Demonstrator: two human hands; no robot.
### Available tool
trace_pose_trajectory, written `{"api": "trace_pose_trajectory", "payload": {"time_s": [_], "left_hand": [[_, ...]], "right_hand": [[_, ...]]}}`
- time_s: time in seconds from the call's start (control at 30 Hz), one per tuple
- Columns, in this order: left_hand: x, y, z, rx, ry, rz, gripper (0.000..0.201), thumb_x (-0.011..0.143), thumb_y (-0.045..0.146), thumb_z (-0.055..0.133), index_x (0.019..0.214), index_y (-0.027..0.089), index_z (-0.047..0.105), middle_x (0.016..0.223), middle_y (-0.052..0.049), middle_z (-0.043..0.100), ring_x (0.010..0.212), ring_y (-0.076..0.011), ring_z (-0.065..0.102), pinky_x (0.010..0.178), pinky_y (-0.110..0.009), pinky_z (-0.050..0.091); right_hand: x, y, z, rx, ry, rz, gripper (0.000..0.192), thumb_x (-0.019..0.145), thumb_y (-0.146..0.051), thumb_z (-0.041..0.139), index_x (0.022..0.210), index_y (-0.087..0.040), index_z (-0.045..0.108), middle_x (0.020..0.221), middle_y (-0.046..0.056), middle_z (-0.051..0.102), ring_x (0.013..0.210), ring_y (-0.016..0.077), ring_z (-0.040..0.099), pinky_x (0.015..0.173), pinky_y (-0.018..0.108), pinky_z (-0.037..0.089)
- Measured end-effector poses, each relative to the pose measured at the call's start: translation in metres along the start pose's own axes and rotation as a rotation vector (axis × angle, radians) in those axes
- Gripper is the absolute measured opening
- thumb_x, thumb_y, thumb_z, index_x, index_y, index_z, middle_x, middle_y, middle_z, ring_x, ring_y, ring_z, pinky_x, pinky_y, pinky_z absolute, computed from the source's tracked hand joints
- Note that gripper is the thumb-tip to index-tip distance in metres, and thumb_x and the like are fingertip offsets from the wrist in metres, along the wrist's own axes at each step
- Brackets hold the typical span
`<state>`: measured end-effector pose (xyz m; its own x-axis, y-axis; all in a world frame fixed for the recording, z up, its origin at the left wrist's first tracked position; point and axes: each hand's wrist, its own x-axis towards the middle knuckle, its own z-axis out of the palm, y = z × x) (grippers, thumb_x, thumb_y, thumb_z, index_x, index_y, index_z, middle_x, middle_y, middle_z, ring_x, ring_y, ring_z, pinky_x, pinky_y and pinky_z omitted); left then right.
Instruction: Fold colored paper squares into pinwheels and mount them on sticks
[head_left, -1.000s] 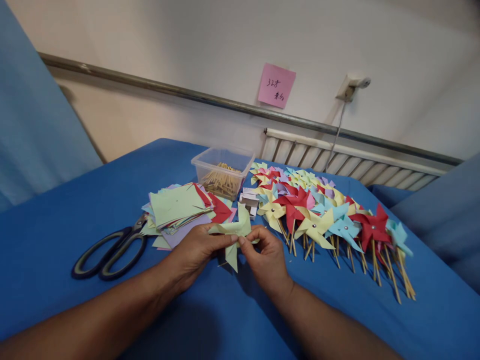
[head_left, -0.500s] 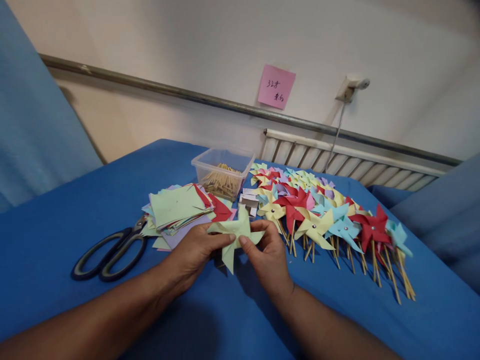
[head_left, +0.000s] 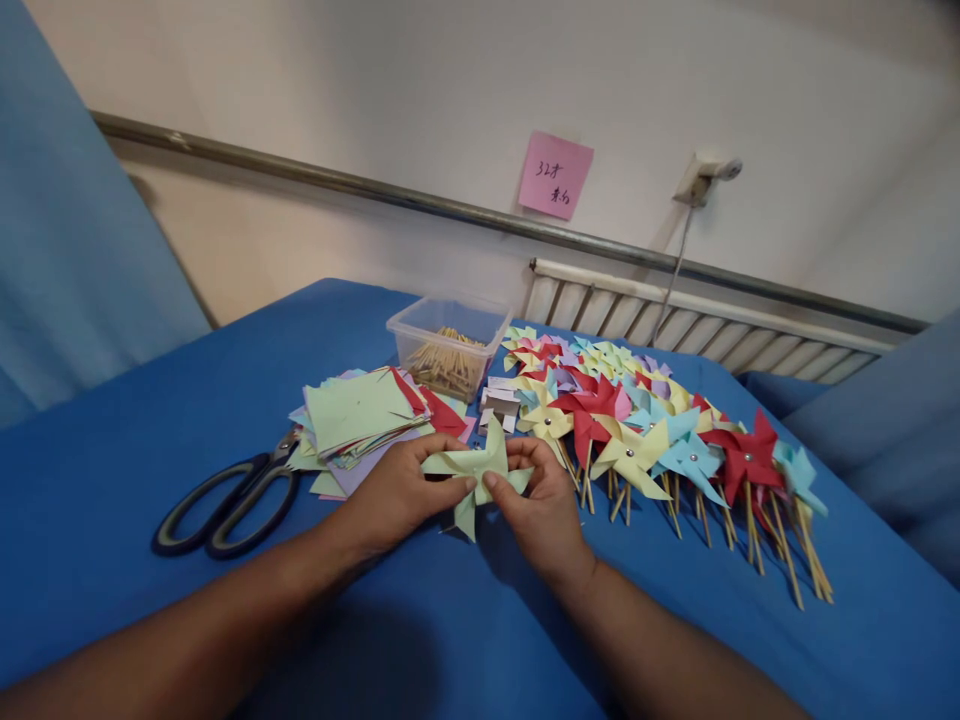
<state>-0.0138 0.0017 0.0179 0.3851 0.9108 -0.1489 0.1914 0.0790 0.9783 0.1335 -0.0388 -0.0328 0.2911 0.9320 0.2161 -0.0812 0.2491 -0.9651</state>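
Observation:
A light green paper pinwheel (head_left: pixel 480 462) is held between both hands above the blue cloth, its blades folded in toward the middle. My left hand (head_left: pixel 405 490) pinches it from the left, thumb near the centre. From the right, my right hand (head_left: pixel 544 510) grips it with the thumb on the centre and the fingers behind the blades. No stick shows on this pinwheel. Just behind the hands stands a small open white box (head_left: pixel 499 405). To the left lies a stack of coloured paper sheets (head_left: pixel 360 410), some with cuts in them.
Dark-handled scissors (head_left: pixel 225 505) lie left of the paper. A clear plastic tub (head_left: pixel 450 335) of wooden sticks stands behind. On the right are many finished pinwheels (head_left: pixel 630 450) on sticks. Blue cloth (head_left: pixel 187 400) covers the table; a radiator (head_left: pixel 600 310) and rail are at the wall.
The pinwheel has tilted slightly in my hands, and my left fingers have shifted up behind its left blade. Both hands still hold it. The view has moved a little.

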Motion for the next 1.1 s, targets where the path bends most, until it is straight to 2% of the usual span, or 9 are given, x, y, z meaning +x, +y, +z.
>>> {"api": "trace_pose_trajectory", "payload": {"time_s": [0.2, 0.4, 0.57, 0.73, 0.83, 0.97, 1.03, 1.1], "left_hand": [[-0.003, 0.008, -0.01, 0.246, -0.084, 0.153, 0.014, 0.071, 0.033, 0.072, 0.072, 0.019, 0.071, 0.069, -0.001, 0.066, 0.064, -0.0173, 0.058, 0.059, -0.025, 0.043], [-0.001, 0.009, -0.009, 0.335, -0.097, 0.135, 0.017, 0.072, 0.034, 0.069, 0.067, 0.019, 0.071, 0.063, 0.0, 0.066, 0.06, -0.0169, 0.057, 0.056, -0.025, 0.041], [0.0, 0.009, -0.009, 0.294, -0.145, 0.084, 0.02, 0.072, 0.038, 0.07, 0.072, 0.017, 0.07, 0.065, 0.0, 0.064, 0.06, -0.0162, 0.056, 0.055, -0.024, 0.039], [0.001, 0.006, -0.011, 0.269, -0.142, 0.101, 0.022, 0.071, 0.035, 0.071, 0.06, 0.017, 0.063, 0.057, 0.002, 0.057, 0.054, -0.0126, 0.05, 0.052, -0.023, 0.038], [0.002, 0.009, -0.014, 0.208, -0.028, 0.09, 0.019, 0.068, 0.031, 0.073, 0.06, 0.017, 0.063, 0.057, 0.003, 0.058, 0.052, -0.0117, 0.051, 0.05, -0.022, 0.039], [0.007, 0.011, -0.02, -0.072, 0.224, -0.021, 0.019, 0.065, 0.032, 0.075, 0.068, 0.018, 0.062, 0.051, 0.004, 0.06, 0.043, -0.0139, 0.056, 0.044, -0.023, 0.043], [0.01, 0.011, -0.023, -0.211, 0.293, -0.033, 0.02, 0.065, 0.03, 0.076, 0.071, 0.018, 0.061, 0.052, 0.003, 0.062, 0.043, -0.0149, 0.058, 0.043, -0.024, 0.046], [0.012, 0.01, -0.025, -0.319, 0.322, -0.018, 0.02, 0.064, 0.027, 0.077, 0.07, 0.017, 0.061, 0.055, 0.001, 0.064, 0.046, -0.0149, 0.06, 0.047, -0.025, 0.049]], "right_hand": [[-0.001, -0.005, -0.004, -0.165, -0.063, -0.065, 0.024, 0.071, -0.015, 0.066, 0.093, -0.022, 0.058, 0.081, 0.0, 0.068, 0.073, 0.0172, 0.064, 0.068, 0.029, 0.051], [-0.004, -0.007, -0.005, -0.247, -0.107, -0.117, 0.026, 0.071, -0.014, 0.066, 0.094, -0.022, 0.059, 0.079, -0.002, 0.067, 0.071, 0.0165, 0.063, 0.066, 0.028, 0.049], [-0.005, -0.008, -0.004, -0.274, -0.108, -0.131, 0.025, 0.072, -0.013, 0.066, 0.094, -0.023, 0.059, 0.08, -0.002, 0.067, 0.071, 0.0166, 0.062, 0.068, 0.029, 0.049], [-0.005, -0.004, -0.005, -0.218, -0.131, -0.136, 0.023, 0.074, -0.016, 0.067, 0.094, -0.022, 0.06, 0.083, 0.0, 0.068, 0.075, 0.0172, 0.063, 0.07, 0.029, 0.05], [0.0, 0.001, -0.01, -0.17, -0.071, -0.126, 0.017, 0.081, -0.026, 0.065, 0.097, -0.02, 0.064, 0.087, 0.003, 0.068, 0.078, 0.0172, 0.062, 0.073, 0.029, 0.049], [0.014, 0.011, -0.019, -0.225, 0.054, -0.104, 0.02, 0.086, -0.033, 0.058, 0.094, -0.017, 0.069, 0.085, 0.004, 0.068, 0.076, 0.0165, 0.061, 0.07, 0.028, 0.047], [0.021, 0.016, -0.022, -0.331, 0.059, -0.126, 0.019, 0.086, -0.03, 0.057, 0.093, -0.018, 0.07, 0.082, 0.003, 0.066, 0.074, 0.0162, 0.06, 0.069, 0.028, 0.047], [0.025, 0.022, -0.022, -0.448, 0.011, -0.15, 0.018, 0.085, -0.026, 0.056, 0.092, -0.019, 0.071, 0.08, 0.002, 0.065, 0.072, 0.016, 0.06, 0.068, 0.027, 0.047]]}}
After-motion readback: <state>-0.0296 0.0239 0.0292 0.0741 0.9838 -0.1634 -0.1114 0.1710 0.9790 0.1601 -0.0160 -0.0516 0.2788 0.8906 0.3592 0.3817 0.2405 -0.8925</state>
